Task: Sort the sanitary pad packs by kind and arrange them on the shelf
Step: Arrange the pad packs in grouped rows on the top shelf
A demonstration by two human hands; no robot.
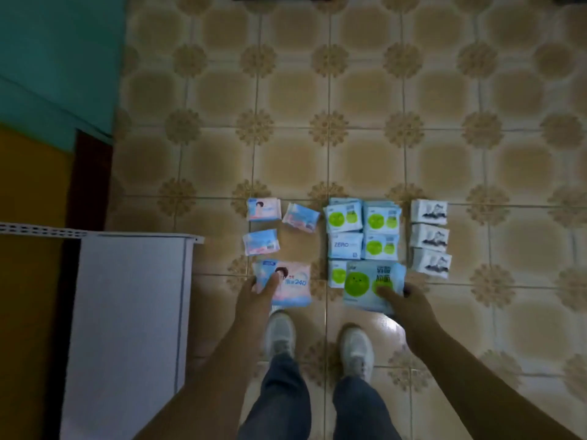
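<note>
Single head-worn view looks steeply down from standing height at the tiled floor

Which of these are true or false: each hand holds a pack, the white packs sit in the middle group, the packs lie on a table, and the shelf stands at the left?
1. Each hand holds a pack. True: the left hand grips a pink pack, the right hand a green pack.
2. The white packs form the middle group. False: they are rightmost.
3. The packs lie on a table. False: on the floor.
4. The shelf stands at the left. True.
</note>
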